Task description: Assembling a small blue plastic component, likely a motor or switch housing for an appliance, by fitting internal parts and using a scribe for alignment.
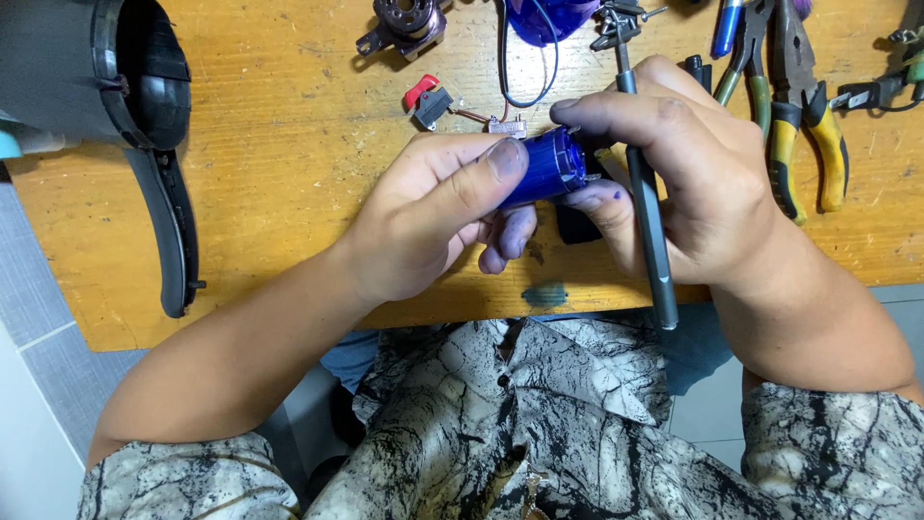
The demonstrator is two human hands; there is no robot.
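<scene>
Both hands meet over the near edge of the table, closed around one small part. The left hand wraps a blue cylinder, thumb pressed flat along its top and the other fingers curled underneath, so it is clamped firmly on the piece. The right hand pinches the cylinder's far end between forefinger and thumb, and at the same time keeps a grey screwdriver tucked against the palm, its shaft running from the far side of the table down past the near edge. Blue smudges mark several fingertips. As for how far the work has come, I judge it to be mid-way: the blue cylinder is out of any housing and held free above the table, while loose pieces lie around. A small switch with a red lever sits just beyond the hands with thin wires trailing from it toward the far edge, and a purple-grey fitting lies at the far edge. A large dark housing rests at the far left corner, with a long dark curved strip running from it toward the near edge. Pliers with yellow and green handles lie at the right. Whether the cylinder is being taken apart or put back, the picture does not tell.
</scene>
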